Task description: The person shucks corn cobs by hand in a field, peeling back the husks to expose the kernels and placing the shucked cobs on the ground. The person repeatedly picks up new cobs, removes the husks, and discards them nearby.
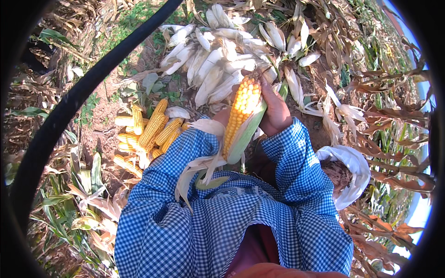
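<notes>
A yellow ear of corn (241, 111) with part of its husk peeled down is held up in front of my body. My right hand (275, 109) grips it at the silk end, its thumb along the kernels. Partly hidden behind the ear, my left hand (223, 116) holds it from the other side. A green husk leaf (248, 133) still covers the ear's right side, and pale peeled husk strips (198, 170) hang down from its lower end over my checked sleeve. Beyond my hands lies a heap of ears in dry pale husks (215, 66).
Husked yellow ears (151, 130) lie piled on the soil at the left. A white bag (358, 173) with brownish silk inside stands at my right. Dry corn stalks (399, 121) line the right side. A dark curved strap or tube (83, 83) crosses the left of the view.
</notes>
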Action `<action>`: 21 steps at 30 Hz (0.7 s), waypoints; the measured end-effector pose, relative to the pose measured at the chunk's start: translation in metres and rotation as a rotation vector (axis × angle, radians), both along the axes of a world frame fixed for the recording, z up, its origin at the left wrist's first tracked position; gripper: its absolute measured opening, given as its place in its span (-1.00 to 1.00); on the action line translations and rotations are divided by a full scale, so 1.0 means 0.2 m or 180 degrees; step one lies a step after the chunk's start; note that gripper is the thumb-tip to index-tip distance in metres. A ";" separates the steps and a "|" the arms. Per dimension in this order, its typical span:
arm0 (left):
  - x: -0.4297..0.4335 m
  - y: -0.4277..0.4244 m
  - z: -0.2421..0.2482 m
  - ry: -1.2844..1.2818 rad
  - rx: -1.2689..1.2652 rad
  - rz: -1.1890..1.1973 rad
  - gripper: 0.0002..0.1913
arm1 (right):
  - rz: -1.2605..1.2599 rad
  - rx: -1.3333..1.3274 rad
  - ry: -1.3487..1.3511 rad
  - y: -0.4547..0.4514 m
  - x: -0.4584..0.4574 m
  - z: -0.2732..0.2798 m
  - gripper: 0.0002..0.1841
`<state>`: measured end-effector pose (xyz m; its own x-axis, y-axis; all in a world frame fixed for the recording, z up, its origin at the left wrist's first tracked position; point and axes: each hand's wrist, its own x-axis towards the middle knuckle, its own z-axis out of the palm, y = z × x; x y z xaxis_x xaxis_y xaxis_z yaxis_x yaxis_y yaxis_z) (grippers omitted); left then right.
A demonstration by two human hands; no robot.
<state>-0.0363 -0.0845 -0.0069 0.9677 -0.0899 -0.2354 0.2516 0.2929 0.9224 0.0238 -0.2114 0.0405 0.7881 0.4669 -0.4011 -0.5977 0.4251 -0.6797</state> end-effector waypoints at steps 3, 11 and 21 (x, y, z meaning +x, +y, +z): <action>0.02 -0.01 -0.02 -0.0039 0.0117 0.0036 -0.43 | -0.0134 0.0202 -0.0197 0.01 0.01 -0.04 -0.65; 0.01 -0.09 0.03 -0.0848 0.0948 0.0936 -0.43 | -0.1606 -0.0756 -0.1078 0.07 0.08 -0.10 -0.80; 0.15 0.19 -0.07 0.1022 -0.1539 0.1994 -0.35 | -0.0820 0.0379 -0.0233 0.11 -0.04 0.00 -0.81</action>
